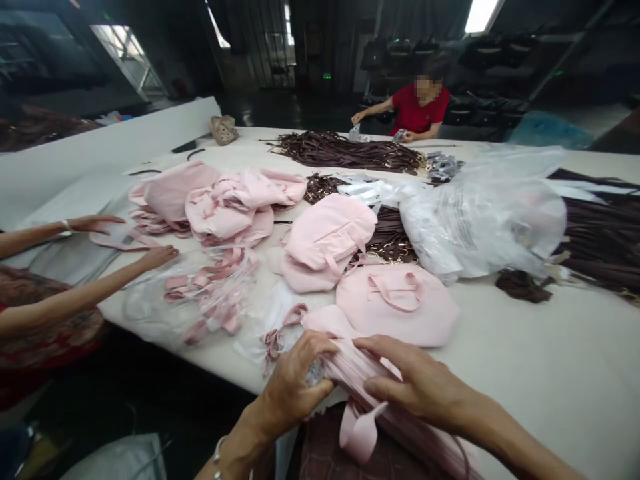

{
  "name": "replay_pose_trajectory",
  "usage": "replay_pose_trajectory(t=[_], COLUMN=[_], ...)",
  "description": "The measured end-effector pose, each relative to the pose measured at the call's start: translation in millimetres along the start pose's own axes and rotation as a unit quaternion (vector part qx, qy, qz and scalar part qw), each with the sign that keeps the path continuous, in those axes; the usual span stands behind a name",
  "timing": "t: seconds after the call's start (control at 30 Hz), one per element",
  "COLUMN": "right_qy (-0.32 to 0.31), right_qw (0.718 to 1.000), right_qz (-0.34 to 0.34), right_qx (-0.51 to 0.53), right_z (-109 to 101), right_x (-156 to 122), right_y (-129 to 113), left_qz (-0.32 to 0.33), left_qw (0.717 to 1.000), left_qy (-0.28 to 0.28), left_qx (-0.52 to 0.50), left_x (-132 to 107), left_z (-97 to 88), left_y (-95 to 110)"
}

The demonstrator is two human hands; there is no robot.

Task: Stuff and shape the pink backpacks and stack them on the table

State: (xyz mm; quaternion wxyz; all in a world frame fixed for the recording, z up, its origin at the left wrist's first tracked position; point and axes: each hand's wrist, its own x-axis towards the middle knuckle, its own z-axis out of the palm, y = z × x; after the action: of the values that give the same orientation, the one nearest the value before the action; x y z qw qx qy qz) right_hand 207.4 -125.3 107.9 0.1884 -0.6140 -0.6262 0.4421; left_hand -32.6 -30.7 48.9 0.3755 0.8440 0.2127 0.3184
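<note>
At the near edge of the table, my left hand is closed on the left end of a pink fabric bag, with a bit of clear plastic showing between its fingers. My right hand grips the same bag from the right, thumb and fingers on its folded upper edge. A pink strap loop hangs down in front of the bag. Just beyond lies a flat pink bag with handles, and behind it another pink bag. Thin pink straps lie left of my left hand.
At left, a co-worker's hands hold a pink strap beside a heap of pink bags. Plastic-wrapped pink straps lie nearby. A large plastic bag and brown straps cover the back. A person in red sits across.
</note>
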Motion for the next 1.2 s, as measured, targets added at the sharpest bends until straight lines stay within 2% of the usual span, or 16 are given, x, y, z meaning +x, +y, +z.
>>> replay_pose_trajectory(t=[0.07,0.13,0.2,0.27,0.37,0.5,0.57,0.67,0.73,0.83,0.93,1.0,1.07,1.13,1.2], right_qy=[-0.019,-0.029,-0.039,-0.045,-0.027,0.093,0.148,0.170,0.172,0.177,0.123,0.061,0.012,0.007,0.039], right_qw=[0.999,0.998,0.996,0.996,0.999,0.995,0.988,0.983,0.981,0.974,0.970,0.967,0.964,0.969,0.979], right_qz=[0.030,0.055,0.074,0.075,0.041,0.001,0.016,0.068,0.092,0.134,0.210,0.243,0.239,0.207,0.166], right_qx=[0.013,0.014,0.009,-0.001,-0.018,-0.039,-0.037,-0.019,-0.015,-0.035,-0.019,0.042,0.115,0.138,0.110], right_z=[2,1,0,3,7,1,-2,-4,-7,-18,-22,-14,3,22,35], right_x=[1,-3,-8,-10,-9,-9,-9,-7,-6,-15,-42,-64,-78,-83,-80], right_y=[8,14,18,20,24,27,28,29,34,49,69,77,79,76,72], left_qz=[-0.082,-0.173,-0.226,-0.238,-0.218,-0.198,-0.195,-0.207,-0.225,-0.285,-0.358,-0.391,-0.402,-0.389,-0.355], left_qw=[0.996,0.981,0.969,0.966,0.970,0.974,0.975,0.972,0.969,0.957,0.932,0.918,0.910,0.911,0.920], left_qy=[0.013,0.049,0.058,0.028,-0.033,-0.073,-0.075,-0.079,-0.060,0.000,0.043,0.051,0.059,0.083,0.101], left_qx=[-0.044,-0.071,-0.084,-0.095,-0.104,-0.086,-0.075,-0.083,-0.084,-0.050,-0.021,-0.045,-0.085,-0.112,-0.128], left_x=[-10,-19,-23,-22,-16,-17,-21,-25,-24,-20,-17,-15,-11,1,21], left_z=[-7.9,-14.7,-17.7,-17.5,-16.5,-20.0,-21.1,-19.6,-18.8,-20.3,-19.3,-13.5,-4.4,5.4,13.9], left_y=[-11,-24,-34,-38,-37,-41,-45,-48,-50,-58,-71,-79,-82,-81,-75])
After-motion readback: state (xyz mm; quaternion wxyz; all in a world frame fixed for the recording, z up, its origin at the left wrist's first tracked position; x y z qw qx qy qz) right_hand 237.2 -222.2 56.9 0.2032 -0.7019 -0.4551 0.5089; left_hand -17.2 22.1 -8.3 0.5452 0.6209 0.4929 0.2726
